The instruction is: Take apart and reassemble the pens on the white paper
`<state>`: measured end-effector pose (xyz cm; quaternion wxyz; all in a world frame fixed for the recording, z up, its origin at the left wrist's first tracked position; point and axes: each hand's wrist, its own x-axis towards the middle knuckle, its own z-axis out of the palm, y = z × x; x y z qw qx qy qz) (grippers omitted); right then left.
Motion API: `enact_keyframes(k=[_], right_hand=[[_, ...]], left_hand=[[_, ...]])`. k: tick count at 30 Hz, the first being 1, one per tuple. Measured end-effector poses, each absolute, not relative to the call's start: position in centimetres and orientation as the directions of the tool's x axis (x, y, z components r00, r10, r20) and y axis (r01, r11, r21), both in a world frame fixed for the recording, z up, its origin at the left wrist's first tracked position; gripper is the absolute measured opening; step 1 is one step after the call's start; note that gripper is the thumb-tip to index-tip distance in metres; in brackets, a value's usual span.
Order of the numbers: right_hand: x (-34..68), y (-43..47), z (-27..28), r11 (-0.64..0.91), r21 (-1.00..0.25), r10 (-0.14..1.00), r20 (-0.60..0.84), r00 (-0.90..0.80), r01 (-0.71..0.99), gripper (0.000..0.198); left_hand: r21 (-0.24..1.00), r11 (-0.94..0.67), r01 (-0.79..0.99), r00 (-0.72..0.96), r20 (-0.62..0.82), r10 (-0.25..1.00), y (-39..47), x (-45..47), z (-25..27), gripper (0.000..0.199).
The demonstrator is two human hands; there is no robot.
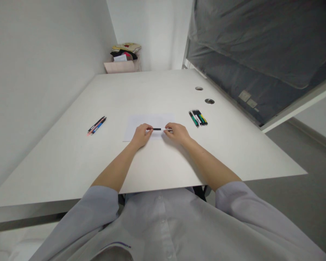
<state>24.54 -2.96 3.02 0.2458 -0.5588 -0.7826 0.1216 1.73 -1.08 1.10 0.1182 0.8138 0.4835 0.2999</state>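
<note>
A black-and-white pen (157, 129) is held level between my two hands, above a white sheet of paper (152, 118). My left hand (142, 135) pinches the pen's dark end. At the white end, the fingers of my right hand (178, 132) close around it, hiding part of that end. On the left of the table lie several pens (98, 125), with black, blue and pink bodies. A row of several more pens (198, 118), with green, white, black and yellow parts, lies to the right of my right hand.
The white table (163, 94) has two round metal-rimmed fittings (209, 101) near its right edge. A pale pink box (120, 67) holding cloth items stands at the far left end. Along the right side rises a dark fabric-covered panel (250, 54). A wall runs along the left.
</note>
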Motion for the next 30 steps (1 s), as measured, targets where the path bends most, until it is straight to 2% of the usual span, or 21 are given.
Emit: enact_keyframes(k=[3,6,9,13,17,22,26,30], right_hand=[[25.8,-2.5,2.9,0.284,-0.729,0.959,0.219,-0.181,0.623,0.020],[26.3,-2.2,2.9,0.202,-0.953,0.971,0.166,-0.170,0.228,0.027],[25.8,-2.2,3.2,0.072,-0.989,0.986,0.090,-0.139,-0.129,0.031],[25.0,-2.4,3.7,-0.059,-0.918,0.989,-0.001,-0.148,-0.391,0.030],[24.8,-2.5,3.7,-0.090,-0.853,0.992,-0.028,-0.127,-0.514,0.019],[25.0,-2.4,3.6,-0.085,-0.834,0.995,-0.038,-0.097,-0.546,0.014],[25.0,-2.4,3.7,-0.065,-0.844,0.996,-0.025,-0.082,-0.532,0.016],[24.8,-2.3,3.7,-0.055,-0.863,0.996,-0.009,-0.093,-0.503,0.033]], left_hand=[[0.394,-0.513,0.763,0.366,0.391,0.845,-0.9,1.3,1.2,0.015],[0.324,-0.526,0.786,0.394,0.393,0.831,-1.0,1.3,1.3,0.016],[0.285,-0.538,0.793,0.419,0.386,0.822,-1.3,1.6,1.4,0.016],[0.267,-0.549,0.792,0.425,0.404,0.810,-1.8,2.1,1.4,0.016],[0.259,-0.558,0.788,0.406,0.462,0.788,-2.2,2.4,1.5,0.015],[0.231,-0.601,0.765,0.428,0.515,0.743,-2.4,2.6,1.6,0.016],[0.226,-0.604,0.764,0.417,0.541,0.730,-2.3,2.6,1.7,0.017],[0.224,-0.607,0.763,0.417,0.547,0.726,-2.3,2.6,1.7,0.017]])
